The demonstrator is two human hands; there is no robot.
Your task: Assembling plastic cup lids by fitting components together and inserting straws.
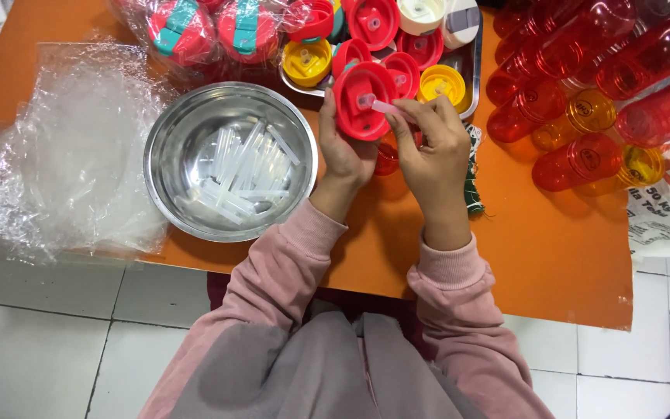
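Note:
My left hand (343,151) holds a round red bottle lid (360,101) upright, its underside facing me. My right hand (432,147) pinches a short clear plastic straw tube (387,108) whose tip meets the small socket in the middle of the lid. Left of my hands stands a steel bowl (176,132) with several more clear tubes (246,171) lying in it. Behind the lid, a metal tray (471,70) carries several red, yellow and white lids (442,81).
Red and amber transparent bottles (583,77) lie in a heap at the right on the orange mat (544,248). Bagged lids with teal parts (195,31) sit at the back. Crumpled clear plastic sheeting (63,147) covers the left. White floor tiles (56,334) lie below.

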